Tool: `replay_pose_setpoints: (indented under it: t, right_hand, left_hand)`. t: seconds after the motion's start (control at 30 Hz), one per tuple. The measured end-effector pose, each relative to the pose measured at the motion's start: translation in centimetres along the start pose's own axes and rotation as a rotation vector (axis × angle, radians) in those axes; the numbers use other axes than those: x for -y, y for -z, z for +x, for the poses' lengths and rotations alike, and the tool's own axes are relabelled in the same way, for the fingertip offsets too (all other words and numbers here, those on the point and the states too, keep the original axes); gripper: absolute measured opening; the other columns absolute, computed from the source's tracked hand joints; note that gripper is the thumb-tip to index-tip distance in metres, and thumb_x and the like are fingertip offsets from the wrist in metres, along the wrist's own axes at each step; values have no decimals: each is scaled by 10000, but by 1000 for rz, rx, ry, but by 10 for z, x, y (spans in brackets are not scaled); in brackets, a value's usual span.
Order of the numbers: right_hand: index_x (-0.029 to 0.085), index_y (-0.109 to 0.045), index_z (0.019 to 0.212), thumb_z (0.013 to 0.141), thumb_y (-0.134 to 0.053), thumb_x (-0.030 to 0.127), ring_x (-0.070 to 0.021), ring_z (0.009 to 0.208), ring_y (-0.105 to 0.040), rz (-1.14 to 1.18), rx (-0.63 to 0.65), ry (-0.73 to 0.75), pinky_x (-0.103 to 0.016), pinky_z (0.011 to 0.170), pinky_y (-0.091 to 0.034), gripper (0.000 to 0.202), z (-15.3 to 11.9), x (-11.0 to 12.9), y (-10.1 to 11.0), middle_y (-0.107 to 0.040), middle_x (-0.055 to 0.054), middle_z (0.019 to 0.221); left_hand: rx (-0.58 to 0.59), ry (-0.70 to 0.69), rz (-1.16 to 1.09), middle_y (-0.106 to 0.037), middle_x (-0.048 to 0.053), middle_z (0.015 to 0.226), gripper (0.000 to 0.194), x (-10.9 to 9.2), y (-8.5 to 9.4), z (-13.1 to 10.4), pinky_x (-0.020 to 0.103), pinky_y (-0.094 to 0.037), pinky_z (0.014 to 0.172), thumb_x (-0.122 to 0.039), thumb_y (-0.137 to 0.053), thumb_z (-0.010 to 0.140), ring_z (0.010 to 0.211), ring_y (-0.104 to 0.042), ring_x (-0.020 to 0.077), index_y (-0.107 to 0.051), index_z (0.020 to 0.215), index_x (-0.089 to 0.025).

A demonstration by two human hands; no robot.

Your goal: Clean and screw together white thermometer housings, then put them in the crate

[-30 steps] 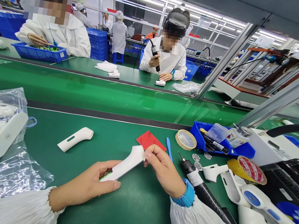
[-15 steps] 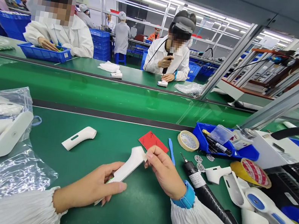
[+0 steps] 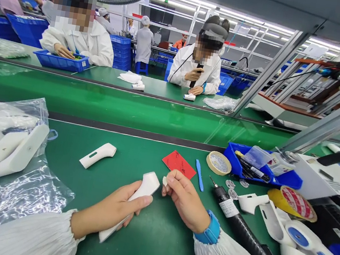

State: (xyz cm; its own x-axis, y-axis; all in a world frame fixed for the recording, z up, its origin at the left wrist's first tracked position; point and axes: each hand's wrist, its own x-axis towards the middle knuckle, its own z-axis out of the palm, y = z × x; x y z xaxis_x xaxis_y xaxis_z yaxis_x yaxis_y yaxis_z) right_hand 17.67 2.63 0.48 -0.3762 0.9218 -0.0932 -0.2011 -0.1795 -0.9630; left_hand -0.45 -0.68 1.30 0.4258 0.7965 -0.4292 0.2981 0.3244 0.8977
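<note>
The left hand point(image 3: 113, 210) is wrapped around a white plastic housing point(image 3: 150, 184) at the lower centre of the frame; the right hand point(image 3: 184, 200) pinches a small pale piece point(image 3: 165, 181) just beside it. The housing is probably light, stiff and slippery; grip its long sides.

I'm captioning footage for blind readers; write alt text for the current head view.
The left hand grips a white casing over a green workbench; the right hand pinches a small pale piece just off the casing's end.
</note>
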Motion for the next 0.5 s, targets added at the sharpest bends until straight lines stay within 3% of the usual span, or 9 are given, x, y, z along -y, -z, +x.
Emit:
replay_pose_setpoints:
  t: [0.17,0.3,0.4,0.5]
  right_hand:
    - [197,-470,694,795,-530,380,-111,593,-439,-107,-170,82,-260,609,-372,218,-3,17,4,-459,28,617]
    - [216,-509,702,812,-495,400,-134,629,-464,-350,-299,213,-267,619,-397,215,-42,43,14,-481,11,641]
    - [234,-540,702,746,-546,463,-167,621,-503,-614,-577,247,-281,558,-420,232,-92,60,38,-534,-13,657]
    - [237,-571,710,652,-588,522,-203,577,-540,-862,-956,129,-313,494,-416,292,-144,71,77,-601,-54,669]
  left_hand:
    - [-18,0,4,-424,-60,662,343,-1,-2,-1,179,-342,399,-534,-421,793,425,-393,47,-412,840,-194]
    - [-18,-17,27,-406,-67,658,350,0,-3,-2,181,-336,426,-527,-440,788,443,-381,44,-419,873,-189]
    - [-18,-9,40,-407,-64,664,345,-2,-3,-3,182,-332,420,-529,-431,792,446,-377,47,-422,854,-190]
    - [-25,2,54,-410,-62,661,346,-4,-5,-2,180,-333,411,-532,-430,791,448,-381,54,-434,871,-196]
